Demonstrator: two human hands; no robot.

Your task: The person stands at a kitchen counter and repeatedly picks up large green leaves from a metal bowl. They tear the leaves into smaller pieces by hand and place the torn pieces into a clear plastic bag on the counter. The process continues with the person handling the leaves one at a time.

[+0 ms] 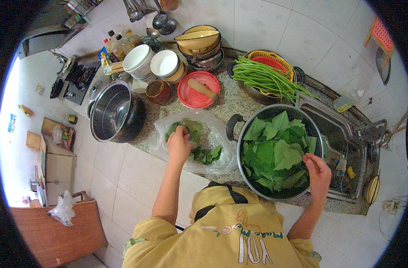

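Note:
My left hand reaches over a clear plastic bag spread on the counter, its fingers closed around green leaves. More loose leaves lie inside the bag. To the right, a large dark pot is heaped with broad green leaves. At the pot's right rim my right hand has its thumb and fingers pinched together at the edge of a leaf.
Left stands an empty black pot. Behind the bag are a red basket, brown jar and white bowls. Long green stalks lie across a basin. The metal sink is right of the leaf pot.

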